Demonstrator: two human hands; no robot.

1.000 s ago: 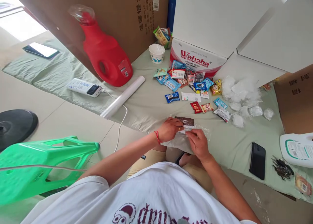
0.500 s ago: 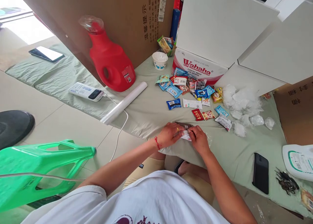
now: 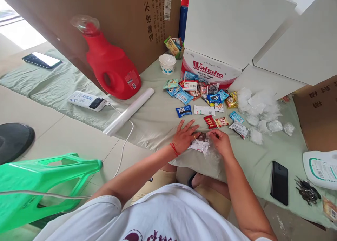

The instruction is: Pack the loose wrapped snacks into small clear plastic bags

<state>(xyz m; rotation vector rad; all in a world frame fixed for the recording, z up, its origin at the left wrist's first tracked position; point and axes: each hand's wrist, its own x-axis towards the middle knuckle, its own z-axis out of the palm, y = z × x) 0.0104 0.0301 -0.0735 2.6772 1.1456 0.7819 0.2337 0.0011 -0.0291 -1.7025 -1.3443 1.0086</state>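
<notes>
Near the front edge of the cloth lie a brown packet (image 3: pixel 202 136) and a white packet (image 3: pixel 199 146), side by side, with clear plastic film (image 3: pixel 211 152) around their right end. My left hand (image 3: pixel 185 135) has its fingers spread, the fingertips resting on the left part of the brown packet. To the right of the packets, my right hand (image 3: pixel 221 141) is closed in a pinch at the film's upper edge; whatever lies between its fingertips is too small to make out. Snack packets (image 3: pixel 184 96) are heaped beyond my hands.
A film roll (image 3: pixel 129 111), red jug (image 3: pixel 113 65) and power bank (image 3: pixel 86 100) are on the left. Behind stand a paper cup (image 3: pixel 167 64) and a Wahaha box (image 3: pixel 210 71). Crumpled plastic balls (image 3: pixel 259 106), a phone (image 3: pixel 279 182) and keys (image 3: pixel 308 192) are on the right.
My left hand has opened out flat over the packets. My right hand has moved right, off the packets. The brown packet and the film around it show more now. The view has shifted slightly.
</notes>
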